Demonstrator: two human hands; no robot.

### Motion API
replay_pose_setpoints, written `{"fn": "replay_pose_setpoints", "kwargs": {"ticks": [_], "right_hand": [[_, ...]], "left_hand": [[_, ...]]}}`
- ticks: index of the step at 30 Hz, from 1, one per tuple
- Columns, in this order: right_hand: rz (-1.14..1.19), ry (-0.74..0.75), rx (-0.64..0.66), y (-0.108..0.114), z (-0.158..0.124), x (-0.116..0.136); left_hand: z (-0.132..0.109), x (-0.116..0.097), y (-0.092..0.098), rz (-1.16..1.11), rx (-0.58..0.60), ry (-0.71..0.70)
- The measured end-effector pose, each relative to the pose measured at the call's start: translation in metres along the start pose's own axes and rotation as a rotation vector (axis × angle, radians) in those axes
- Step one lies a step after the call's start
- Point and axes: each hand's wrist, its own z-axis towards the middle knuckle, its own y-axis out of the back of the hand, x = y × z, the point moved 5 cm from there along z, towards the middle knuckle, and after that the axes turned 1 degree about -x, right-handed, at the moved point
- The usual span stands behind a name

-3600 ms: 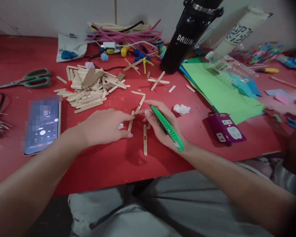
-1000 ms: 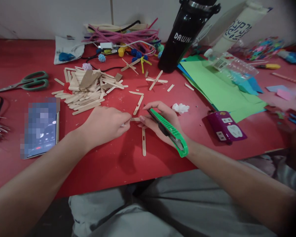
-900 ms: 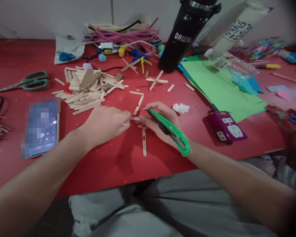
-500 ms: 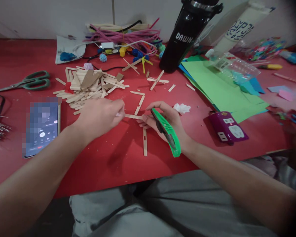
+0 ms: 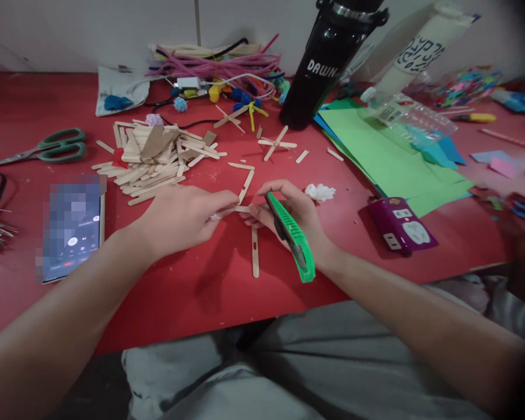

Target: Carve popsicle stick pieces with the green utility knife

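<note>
Between my two hands a wooden craft stick is held level above the red table. My left hand is closed on its left part, thumb and forefinger pinching along it. My right hand grips the other end with its fingertips. A green box cutter also rests in the right hand, lying across the palm between thumb and forefinger; its blade is not visible. Below the hands lies a craft stick with a slot cut in it. Another notched stick lies just beyond them.
A heap of craft sticks lies behind my left hand, with a phone and scissors further left. Crossed sticks, a black bottle, green paper and a purple power adapter stand or lie beyond and right.
My left hand has slid right along the craft stick, closer to my right hand, so less of the stick shows. The right hand keeps its hold, and the view has shifted slightly.
</note>
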Motion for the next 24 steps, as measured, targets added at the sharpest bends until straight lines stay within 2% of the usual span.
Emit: {"fn": "replay_pose_setpoints", "kwargs": {"ticks": [15, 19, 20, 24], "right_hand": [[-0.04, 0.005, -0.021, -0.0003, -0.0008, 0.0028], [-0.042, 0.011, -0.02, -0.0003, -0.0005, 0.0021], [-0.042, 0.015, -0.019, -0.0004, -0.0004, 0.0018], [-0.036, 0.017, -0.021, -0.0003, -0.0004, 0.0004]], "left_hand": [[0.0012, 0.0, 0.0021, 0.043, 0.023, 0.001], [0.0, -0.0025, 0.0016, 0.08, 0.028, -0.053], [-0.0002, -0.002, 0.003, 0.089, -0.013, -0.047], [-0.0008, -0.0023, -0.0008, 0.082, -0.024, -0.09]]}}
